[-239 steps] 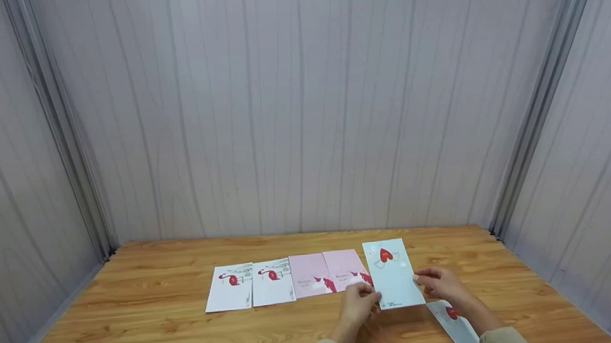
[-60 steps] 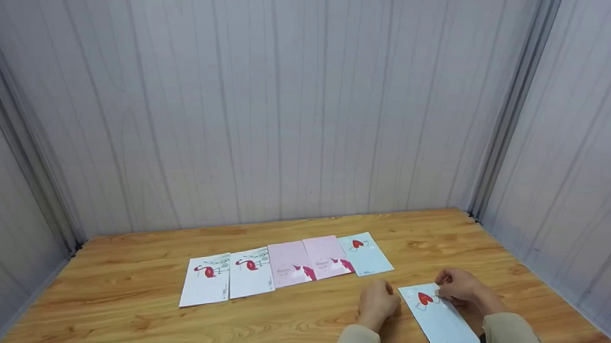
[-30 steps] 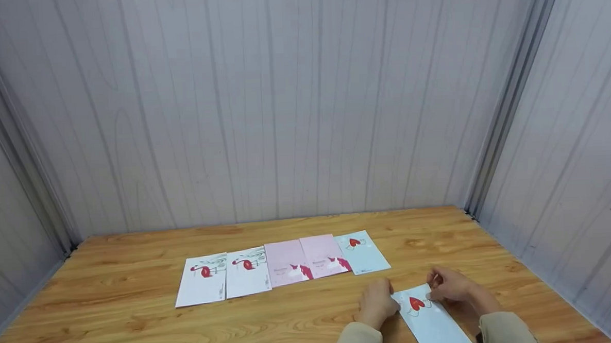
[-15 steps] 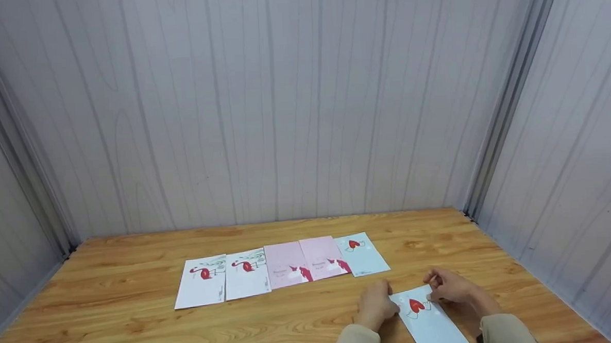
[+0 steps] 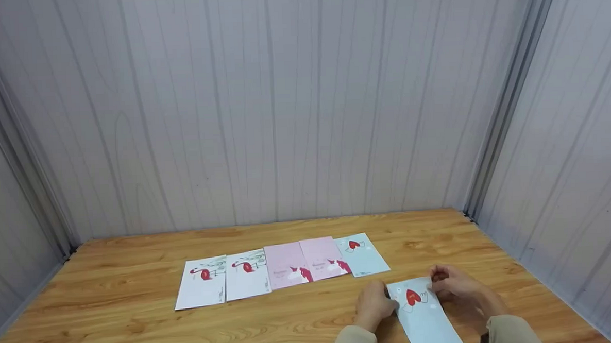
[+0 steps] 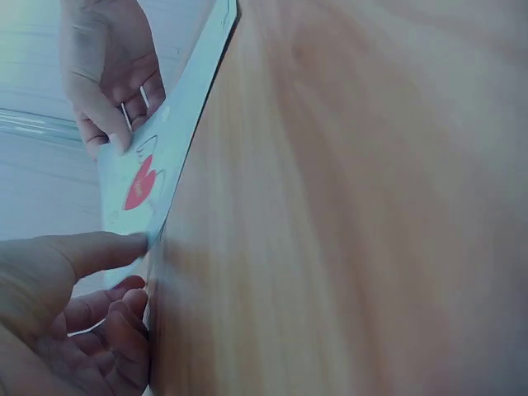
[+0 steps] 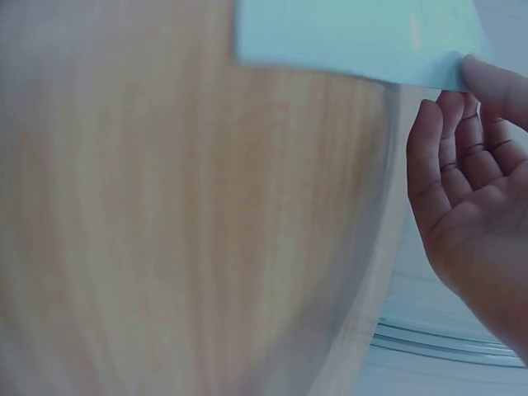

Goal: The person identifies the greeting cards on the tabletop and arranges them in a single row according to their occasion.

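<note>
A pale blue card (image 5: 428,326) with a red winged heart is held at its far end between both hands, tilted with that end raised. My left hand (image 5: 374,305) pinches the left corner, its thumb (image 6: 115,247) lying on the printed face in the left wrist view. At the opposite corner my right hand (image 5: 460,286) pinches the edge, thumb on top and fingers curled beneath, as the right wrist view shows. A matching heart card (image 5: 363,256) lies flat just beyond, ending a row on the table.
Leftward from that heart card the row continues with two pink cards (image 5: 288,257) and two white flamingo cards (image 5: 202,294). The wood-grain table (image 5: 163,337) is bounded by a pale back wall (image 5: 303,115) and side walls.
The heart card held up eight seconds ago now lies at the row's right end. Since two seconds ago my left hand has gripped the second heart card, and its far end has risen.
</note>
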Tool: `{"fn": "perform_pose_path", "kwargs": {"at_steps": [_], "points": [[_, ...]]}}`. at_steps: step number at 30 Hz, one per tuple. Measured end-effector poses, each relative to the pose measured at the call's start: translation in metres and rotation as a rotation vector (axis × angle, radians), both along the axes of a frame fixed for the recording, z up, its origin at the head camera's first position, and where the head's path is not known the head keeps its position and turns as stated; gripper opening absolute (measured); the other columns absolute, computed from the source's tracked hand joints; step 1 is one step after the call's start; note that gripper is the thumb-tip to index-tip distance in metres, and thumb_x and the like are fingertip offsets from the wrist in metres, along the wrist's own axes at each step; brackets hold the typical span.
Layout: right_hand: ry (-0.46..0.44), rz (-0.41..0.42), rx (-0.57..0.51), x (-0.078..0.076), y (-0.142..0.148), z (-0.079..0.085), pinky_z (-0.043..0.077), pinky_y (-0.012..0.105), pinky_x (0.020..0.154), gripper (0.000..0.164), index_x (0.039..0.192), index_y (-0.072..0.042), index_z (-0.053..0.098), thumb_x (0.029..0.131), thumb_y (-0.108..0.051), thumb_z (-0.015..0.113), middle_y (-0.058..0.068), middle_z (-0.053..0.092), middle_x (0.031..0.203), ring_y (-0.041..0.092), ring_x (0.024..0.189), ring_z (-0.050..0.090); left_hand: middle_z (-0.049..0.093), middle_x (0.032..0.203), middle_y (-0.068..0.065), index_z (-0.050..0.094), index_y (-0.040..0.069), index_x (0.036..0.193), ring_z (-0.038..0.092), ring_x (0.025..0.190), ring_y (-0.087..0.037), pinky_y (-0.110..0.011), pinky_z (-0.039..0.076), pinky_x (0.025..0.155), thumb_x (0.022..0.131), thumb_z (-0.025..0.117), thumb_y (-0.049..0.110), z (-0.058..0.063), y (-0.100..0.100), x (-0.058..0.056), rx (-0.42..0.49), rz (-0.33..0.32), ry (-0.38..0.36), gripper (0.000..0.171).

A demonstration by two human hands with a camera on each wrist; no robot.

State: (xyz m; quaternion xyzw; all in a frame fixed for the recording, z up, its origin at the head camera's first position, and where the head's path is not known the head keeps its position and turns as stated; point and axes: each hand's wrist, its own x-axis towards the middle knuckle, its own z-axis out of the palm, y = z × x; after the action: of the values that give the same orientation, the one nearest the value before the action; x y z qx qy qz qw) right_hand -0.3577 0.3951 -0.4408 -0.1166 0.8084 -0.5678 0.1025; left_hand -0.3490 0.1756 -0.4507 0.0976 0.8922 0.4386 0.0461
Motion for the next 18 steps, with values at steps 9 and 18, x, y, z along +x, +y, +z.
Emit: {"fn": "perform_pose_path", "kwargs": {"at_steps": [9,18], "points": [[0.017,-0.179,-0.043,0.000,0.002,0.019,0.046,0.033,0.074,0.021,0.099,0.001,0.043,0.085,-0.004,0.058,0.006,0.047,0.091,0.015,0.083,0.050,0.050,0.063,0.000,0.060,0.011,0.067,0.046,0.060,-0.013,-0.026,0.040,0.055,0.077,0.072,0.013,0.003,-0.001,0.007,0.060,-0.035,-0.058,0.015],[0.038,-0.347,-0.064,-0.001,-0.002,0.029,0.046,0.033,0.077,0.032,0.110,0.004,0.042,0.086,-0.008,0.059,0.008,0.051,0.100,0.015,0.087,0.052,0.050,0.065,0.000,0.061,0.011,0.070,0.046,0.056,-0.012,-0.024,0.037,0.050,0.081,0.067,0.010,0.003,-0.003,0.011,0.197,-0.070,-0.104,0.013]]}}
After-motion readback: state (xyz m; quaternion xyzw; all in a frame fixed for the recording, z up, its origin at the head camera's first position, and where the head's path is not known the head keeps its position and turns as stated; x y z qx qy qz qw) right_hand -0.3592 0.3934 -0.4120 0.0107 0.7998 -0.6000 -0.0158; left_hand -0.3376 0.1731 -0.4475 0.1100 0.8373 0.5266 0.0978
